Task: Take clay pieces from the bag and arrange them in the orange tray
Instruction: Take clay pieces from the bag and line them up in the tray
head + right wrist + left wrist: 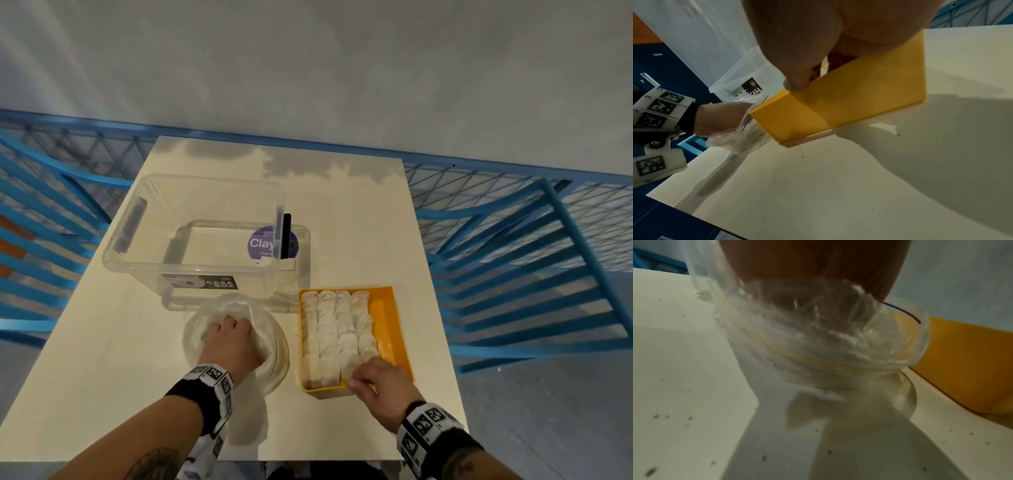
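The orange tray (394, 325) lies on the right of the cream table, with rows of white clay pieces (335, 329) filling its left part. My right hand (373, 380) is at the tray's near end. Its thumb (795, 82) is at the rim of the tray (859, 97), and a white clay piece (824, 68) shows pinched between thumb and fingers. Left of the tray lies the clear plastic bag (274, 342). My left hand (233, 339) is inside it, its fingers bent down and hidden by crumpled plastic (838, 337).
A clear storage box (205, 270) stands behind the bag on a lid with a purple "Clay" sticker (263, 243). A black stick (286, 236) is beside it. Blue metal frames (513, 257) flank the table (102, 359).
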